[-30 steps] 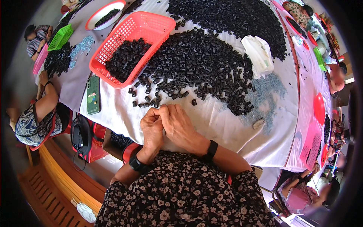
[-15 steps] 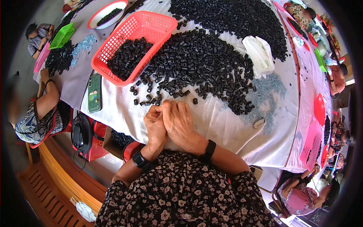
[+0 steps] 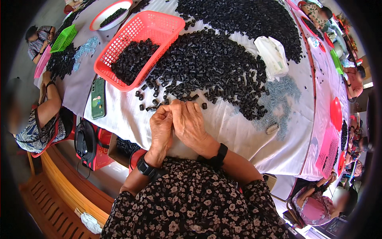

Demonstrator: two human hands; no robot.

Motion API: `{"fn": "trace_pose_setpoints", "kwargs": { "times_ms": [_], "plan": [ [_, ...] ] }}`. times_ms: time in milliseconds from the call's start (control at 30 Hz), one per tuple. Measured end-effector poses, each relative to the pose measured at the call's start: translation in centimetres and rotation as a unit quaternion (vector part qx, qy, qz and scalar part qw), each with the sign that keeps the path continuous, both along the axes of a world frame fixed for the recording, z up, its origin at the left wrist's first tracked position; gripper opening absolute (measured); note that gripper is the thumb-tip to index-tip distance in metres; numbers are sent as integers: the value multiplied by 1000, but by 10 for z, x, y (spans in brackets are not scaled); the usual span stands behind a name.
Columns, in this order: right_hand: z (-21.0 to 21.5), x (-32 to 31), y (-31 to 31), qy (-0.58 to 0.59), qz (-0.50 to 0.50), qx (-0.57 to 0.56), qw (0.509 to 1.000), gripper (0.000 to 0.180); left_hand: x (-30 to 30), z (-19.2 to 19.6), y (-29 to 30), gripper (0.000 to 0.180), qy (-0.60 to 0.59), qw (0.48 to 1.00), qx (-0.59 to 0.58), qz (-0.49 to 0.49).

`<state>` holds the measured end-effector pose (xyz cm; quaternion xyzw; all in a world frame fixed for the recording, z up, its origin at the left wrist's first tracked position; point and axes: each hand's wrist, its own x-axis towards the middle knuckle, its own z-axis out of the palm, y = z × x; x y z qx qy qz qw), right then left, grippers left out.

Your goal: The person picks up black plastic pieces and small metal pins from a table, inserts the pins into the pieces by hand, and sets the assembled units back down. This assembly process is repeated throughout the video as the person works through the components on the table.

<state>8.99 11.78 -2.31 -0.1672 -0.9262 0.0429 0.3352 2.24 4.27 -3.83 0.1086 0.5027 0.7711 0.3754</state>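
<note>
My left hand (image 3: 161, 126) and my right hand (image 3: 188, 122) meet over the near edge of the cloth-covered table, fingertips pinched together. Whatever sits between the fingers is hidden by them. Just beyond my fingertips spreads a pile of small black tube-shaped pieces (image 3: 207, 65), with a few loose ones close to my left fingers. A red plastic basket (image 3: 165, 30) stands left of the pile, partly filled with the same black pieces. Small clear bluish pieces (image 3: 284, 93) lie scattered to the right, beside a small brownish oval object (image 3: 272, 128).
A green phone (image 3: 98, 99) lies left of the basket. Near the clear pieces is a white plastic packet (image 3: 271, 57). A larger black heap (image 3: 242, 18) covers the far table, with a red-rimmed bowl (image 3: 115, 10) at far left. Other people sit on both sides; a wooden bench (image 3: 59, 171) stands lower left.
Both hands have shifted slightly, and the fingers have come up a little toward the black pieces. They stay pinched together. The table things look the same.
</note>
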Motion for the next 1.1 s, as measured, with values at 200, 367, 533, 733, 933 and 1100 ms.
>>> {"fn": "trace_pose_setpoints", "kwargs": {
  "times_ms": [200, 367, 533, 733, 933, 1100],
  "plan": [
    [-4, -1, 3, 21, 14, -50, 998, 36, 0, -11, 0, 8, -27, 999, 30, 24],
    [-1, 1, 1, -36, 24, -65, 997, 36, 1, -11, 1, 8, -27, 998, 41, 40],
    [-2, 7, 3, -40, 78, -124, 988, 32, -1, -18, -1, 6, -22, 998, 20, 47],
    [0, 22, 21, 52, 162, -378, 910, 22, -1, -5, -8, 9, -56, 998, -14, -16],
    [3, 27, 20, 94, 110, -496, 856, 16, 0, -4, -9, 16, -40, 997, -19, -68],
    [3, 30, 24, 105, 125, -536, 828, 17, -1, -1, -10, 17, -40, 993, -7, -113]
  ]
}}
